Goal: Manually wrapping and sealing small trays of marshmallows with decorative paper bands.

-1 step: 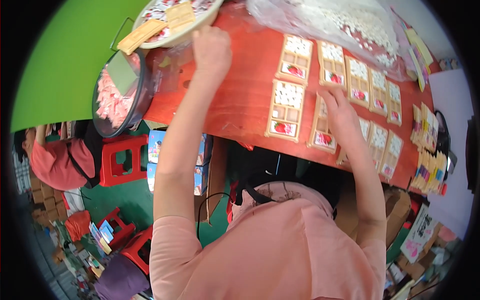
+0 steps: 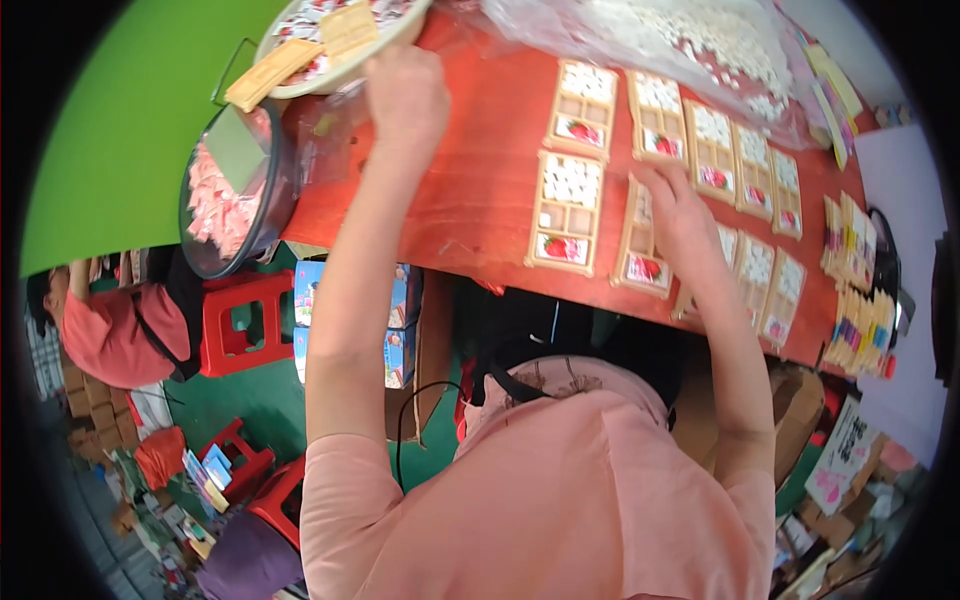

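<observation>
Red table (image 2: 470, 190): compartment trays (image 2: 567, 210) mostly filled, some cells empty. Left hand (image 2: 405, 95) apparently clenched at bowl (image 2: 330, 60); right hand (image 2: 680, 215) fingers released on tray.

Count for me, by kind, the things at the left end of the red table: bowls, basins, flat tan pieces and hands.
White round bowl: 1
Dark round basin of pink pieces: 1
Tan flat rectangular pieces on the bowl: 2
Left hand: 1
Total: 5
</observation>
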`<act>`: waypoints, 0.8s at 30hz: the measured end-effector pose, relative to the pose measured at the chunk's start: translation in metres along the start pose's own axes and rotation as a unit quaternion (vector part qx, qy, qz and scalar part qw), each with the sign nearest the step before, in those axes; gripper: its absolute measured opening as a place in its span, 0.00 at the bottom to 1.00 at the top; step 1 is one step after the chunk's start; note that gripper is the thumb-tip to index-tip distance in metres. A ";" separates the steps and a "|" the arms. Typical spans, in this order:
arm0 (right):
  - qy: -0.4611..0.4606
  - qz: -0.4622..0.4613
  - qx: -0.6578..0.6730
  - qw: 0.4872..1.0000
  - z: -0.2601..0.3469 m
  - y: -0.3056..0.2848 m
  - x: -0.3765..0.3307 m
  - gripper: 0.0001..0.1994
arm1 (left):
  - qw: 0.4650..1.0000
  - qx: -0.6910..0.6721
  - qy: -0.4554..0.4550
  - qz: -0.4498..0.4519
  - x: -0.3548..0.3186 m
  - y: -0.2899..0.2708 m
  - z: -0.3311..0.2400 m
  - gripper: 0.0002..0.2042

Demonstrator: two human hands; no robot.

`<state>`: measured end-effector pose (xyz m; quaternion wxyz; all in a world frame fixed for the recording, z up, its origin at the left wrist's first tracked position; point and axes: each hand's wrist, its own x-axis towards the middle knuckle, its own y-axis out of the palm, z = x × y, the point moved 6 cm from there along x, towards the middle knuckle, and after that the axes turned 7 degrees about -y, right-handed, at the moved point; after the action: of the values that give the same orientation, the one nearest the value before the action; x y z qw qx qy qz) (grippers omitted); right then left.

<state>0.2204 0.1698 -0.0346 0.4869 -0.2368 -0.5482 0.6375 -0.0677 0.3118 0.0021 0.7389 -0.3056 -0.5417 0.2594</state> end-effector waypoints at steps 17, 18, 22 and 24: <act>0.060 0.031 0.430 0.900 0.036 0.003 0.064 0.20 | 0.280 -0.776 -0.469 0.316 -0.130 -0.054 -0.079 0.12; 0.103 0.046 0.390 0.914 0.027 0.012 0.061 0.18 | 0.279 -0.776 -0.470 0.316 -0.136 -0.052 -0.085 0.12; 0.059 -0.038 0.234 0.970 0.014 0.027 0.054 0.15 | 0.398 -0.715 -0.513 0.261 -0.157 -0.049 -0.097 0.13; 0.040 -0.047 0.184 0.981 0.020 0.028 0.055 0.15 | 0.684 -0.612 -0.355 0.176 -0.152 -0.066 -0.097 0.13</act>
<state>0.1708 0.2108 -0.0422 0.5733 -0.1422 -0.4118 0.6939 -0.0138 0.1424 -0.0688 0.0802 -0.6649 -0.7378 0.0844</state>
